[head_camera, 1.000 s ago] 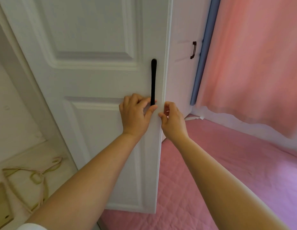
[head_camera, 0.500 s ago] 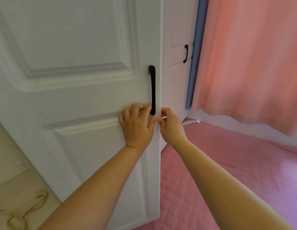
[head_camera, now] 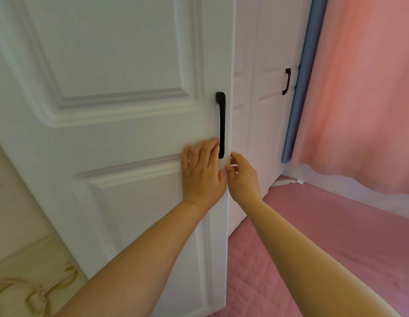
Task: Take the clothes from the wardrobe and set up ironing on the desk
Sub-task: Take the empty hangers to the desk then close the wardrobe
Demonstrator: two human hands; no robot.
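The wardrobe door [head_camera: 130, 138] has been swung further across the opening, with the left hand [head_camera: 202, 177] spread flat beside its black handle [head_camera: 221, 124] and its edge pinched by the right hand [head_camera: 243, 179]; no clothes are seen, only hangers [head_camera: 46, 291] at lower left.

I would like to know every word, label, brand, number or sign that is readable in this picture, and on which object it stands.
None: there is no readable text anywhere in this view.
The wardrobe door, its black handle, the second handle, the pink curtain and the pink quilted cover are all plain, with no print, sticker or logo visible.
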